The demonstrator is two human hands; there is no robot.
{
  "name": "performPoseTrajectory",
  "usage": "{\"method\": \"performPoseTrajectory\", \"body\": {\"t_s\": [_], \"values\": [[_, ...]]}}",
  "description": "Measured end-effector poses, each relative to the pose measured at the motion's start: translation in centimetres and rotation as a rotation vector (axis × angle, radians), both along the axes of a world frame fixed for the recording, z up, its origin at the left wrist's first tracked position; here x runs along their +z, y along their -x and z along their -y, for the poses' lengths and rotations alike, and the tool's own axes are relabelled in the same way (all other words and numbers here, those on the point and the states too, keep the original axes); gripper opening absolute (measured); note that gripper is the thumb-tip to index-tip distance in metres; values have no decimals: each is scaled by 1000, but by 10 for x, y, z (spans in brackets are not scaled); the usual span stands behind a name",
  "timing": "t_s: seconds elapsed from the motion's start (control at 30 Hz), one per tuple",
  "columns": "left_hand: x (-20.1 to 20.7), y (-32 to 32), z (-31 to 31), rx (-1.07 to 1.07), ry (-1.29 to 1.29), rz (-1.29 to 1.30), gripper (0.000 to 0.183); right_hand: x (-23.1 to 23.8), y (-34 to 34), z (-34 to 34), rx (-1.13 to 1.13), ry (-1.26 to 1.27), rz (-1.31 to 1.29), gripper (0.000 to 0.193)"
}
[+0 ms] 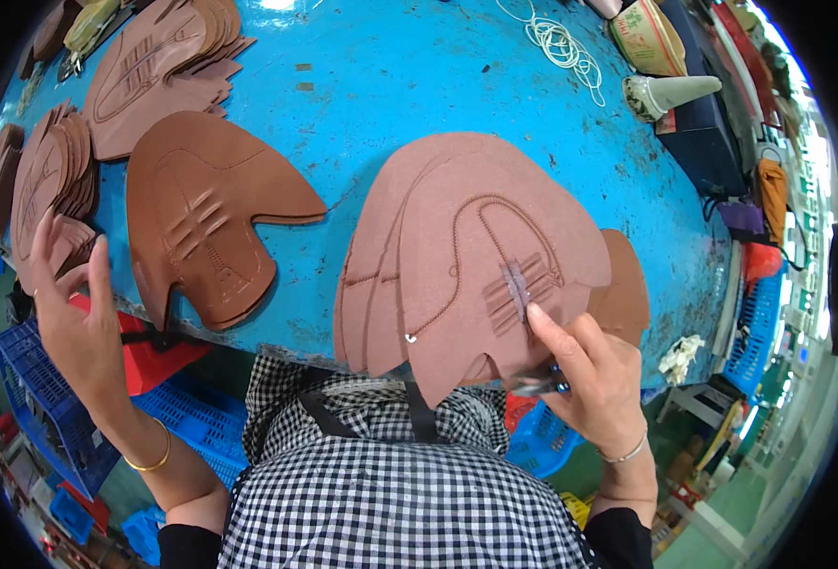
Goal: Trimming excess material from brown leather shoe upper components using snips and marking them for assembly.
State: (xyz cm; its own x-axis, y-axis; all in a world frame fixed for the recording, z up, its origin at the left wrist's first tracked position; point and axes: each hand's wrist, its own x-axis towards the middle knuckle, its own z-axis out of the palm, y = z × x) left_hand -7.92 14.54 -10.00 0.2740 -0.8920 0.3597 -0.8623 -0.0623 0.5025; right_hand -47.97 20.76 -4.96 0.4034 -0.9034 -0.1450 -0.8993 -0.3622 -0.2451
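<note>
Left hand [78, 327] spread, right hand [597, 379] round a tool [536, 384]; that leather [438, 228] on the table [334, 123] looks light, bendy, best pinched by its rim.

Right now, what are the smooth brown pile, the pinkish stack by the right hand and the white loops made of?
The brown pile looks like real or imitation leather: smooth, with a soft shine. The pinkish stack seems a leathery material's backing: matte and grainy. The white loops look like loosely curled string, maybe cotton or plastic; finish unclear.
</note>
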Motion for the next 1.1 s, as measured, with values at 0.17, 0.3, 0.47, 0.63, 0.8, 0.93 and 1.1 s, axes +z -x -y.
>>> {"method": "performPoseTrajectory", "body": {"t_s": [0.17,0.3,0.47,0.63,0.8,0.93,1.1], "values": [[43,50,-40,-288,-29,-521,51,5,24,11,-131,-220,648,34],[23,79,-29,-1402,-689,-1102,59,3,24,9,-812,-444,1433,28],[-9,148,-46,-1154,-1431,-1831,63,-18,-14,-15,-528,-707,2082,33],[4,160,-43,-914,-1057,-1725,52,-16,-19,-57,-837,-515,1587,40],[28,137,-23,-723,-830,-1699,52,-34,-18,-65,-565,-573,1538,17],[31,128,-21,-772,-769,-1565,54,-33,-21,-51,-292,-494,1353,14],[38,121,-22,-803,-770,-1553,49,-41,-19,-57,-176,-419,1286,15]]}}
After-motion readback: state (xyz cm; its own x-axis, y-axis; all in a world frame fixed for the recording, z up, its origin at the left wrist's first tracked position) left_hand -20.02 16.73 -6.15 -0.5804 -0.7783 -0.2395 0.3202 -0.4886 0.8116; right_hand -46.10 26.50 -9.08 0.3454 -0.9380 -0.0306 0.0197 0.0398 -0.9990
